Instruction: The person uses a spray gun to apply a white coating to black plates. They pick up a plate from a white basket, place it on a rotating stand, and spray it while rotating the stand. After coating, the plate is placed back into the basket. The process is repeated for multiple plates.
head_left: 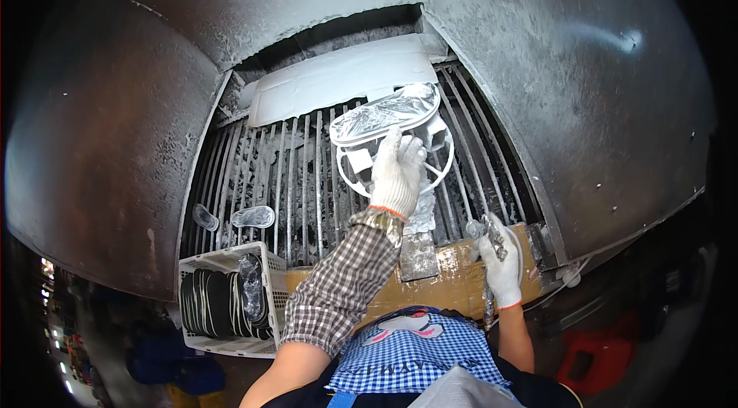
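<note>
The left hand (397,173), in a white knit glove at the end of a checked sleeve (338,293), reaches forward over the grille and closes its fingers on a white ring-shaped stand (355,166); on top of that stand rests a glossy, oval, silver-wrapped piece (384,112), tilted up toward the back of the booth, and the gloved fingertips touch its near edge. The right hand (501,262), gloved the same way, is clenched round a paint-caked spray gun (489,233) held low at the right, just above the front ledge; the gun's nozzle end is too crusted to make out clearly. Both hands work inside a grey metal spray booth (584,85) whose walls and hood are dusted with pale overspray; the slatted grille (300,177) forms the surface under the stand, and a white sheet (338,77) lies across its far end. Two small clear oval pieces (254,216) lie apart on the grille at the left, well away from the stand. A cardboard-covered ledge (453,281) runs along the front edge; beside it at the left stands a white plastic crate (223,262) packed with dark oval pieces stood on edge. A blue-and-white checked apron (415,350) shows at the bottom.
</note>
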`<act>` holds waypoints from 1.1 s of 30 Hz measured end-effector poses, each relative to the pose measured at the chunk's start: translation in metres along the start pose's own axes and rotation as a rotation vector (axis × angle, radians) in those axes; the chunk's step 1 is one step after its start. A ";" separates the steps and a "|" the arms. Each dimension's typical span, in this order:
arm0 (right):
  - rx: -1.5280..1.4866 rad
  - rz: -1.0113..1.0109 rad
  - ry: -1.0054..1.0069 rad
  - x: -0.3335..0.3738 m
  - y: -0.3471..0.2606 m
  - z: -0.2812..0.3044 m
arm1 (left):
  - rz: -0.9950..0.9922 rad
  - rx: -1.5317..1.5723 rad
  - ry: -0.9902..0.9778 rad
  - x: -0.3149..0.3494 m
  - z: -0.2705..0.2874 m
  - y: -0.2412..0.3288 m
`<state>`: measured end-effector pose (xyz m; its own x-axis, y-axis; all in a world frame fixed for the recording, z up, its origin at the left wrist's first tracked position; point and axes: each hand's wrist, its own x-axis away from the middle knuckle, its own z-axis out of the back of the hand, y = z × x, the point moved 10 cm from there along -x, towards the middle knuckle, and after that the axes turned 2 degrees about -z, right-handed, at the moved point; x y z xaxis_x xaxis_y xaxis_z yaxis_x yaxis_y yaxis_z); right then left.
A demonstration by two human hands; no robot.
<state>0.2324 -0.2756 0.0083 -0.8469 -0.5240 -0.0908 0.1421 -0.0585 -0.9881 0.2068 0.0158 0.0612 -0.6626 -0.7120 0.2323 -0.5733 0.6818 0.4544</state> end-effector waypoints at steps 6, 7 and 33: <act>-0.047 -0.003 -0.007 0.011 0.005 -0.010 | -0.902 -1.274 -0.203 0.010 -0.054 0.056; -0.078 -0.032 -0.032 0.013 0.020 -0.010 | -0.714 -1.230 -0.099 -0.010 -0.040 0.051; 0.188 -0.161 -0.223 0.010 0.048 -0.073 | -0.281 0.123 0.363 -0.032 0.369 0.173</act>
<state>0.1937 -0.2218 -0.0490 -0.7358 -0.6674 0.1146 0.1254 -0.3007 -0.9454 -0.0492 0.2191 -0.1850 -0.2749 -0.8693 0.4108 -0.7734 0.4538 0.4427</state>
